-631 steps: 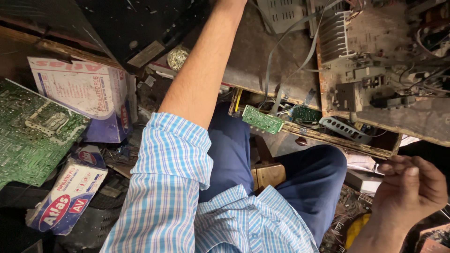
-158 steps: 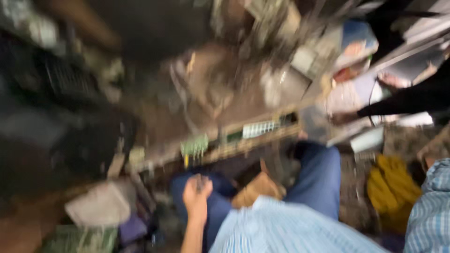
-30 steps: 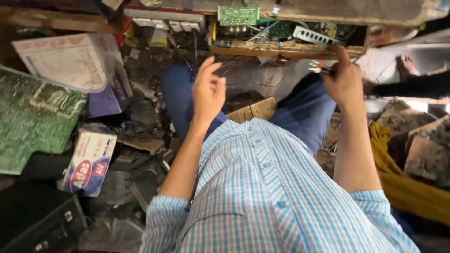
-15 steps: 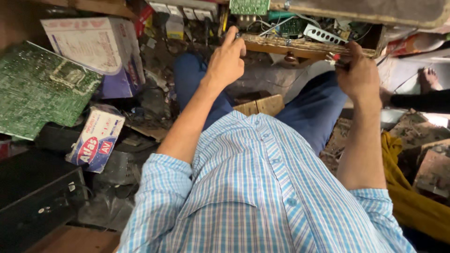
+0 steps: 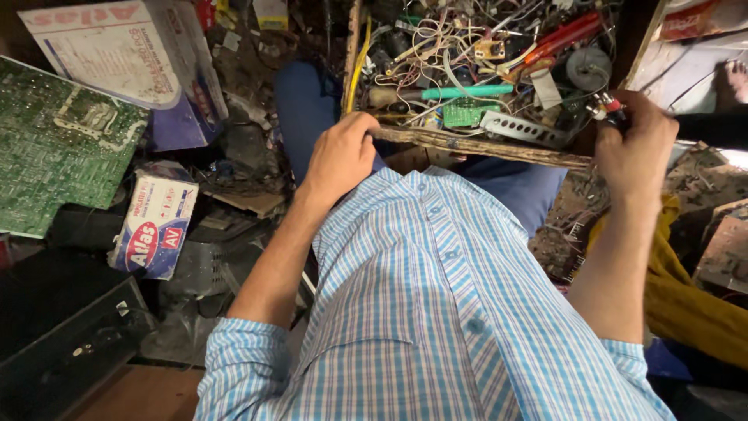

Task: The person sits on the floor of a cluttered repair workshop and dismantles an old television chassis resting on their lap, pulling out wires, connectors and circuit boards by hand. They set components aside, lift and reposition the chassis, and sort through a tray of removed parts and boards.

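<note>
Wooden tray [image 5: 499, 148] gripped between left hand [image 5: 340, 156] and right hand [image 5: 635, 144], screwdrivers [image 5: 460, 92] and wires [image 5: 436, 31] just beyond fingertips; circuit board [image 5: 54, 148] and small box [image 5: 154, 226] left.

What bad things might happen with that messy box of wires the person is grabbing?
The wooden tray is gripped at its edge by the left hand and the right hand. It is crammed, so if it tips, the green-handled screwdriver and loose wires may spill onto the person's lap. The perforated metal strip by the rim might scratch a finger. The worn edge looks rough, so splinters are possible.
</note>
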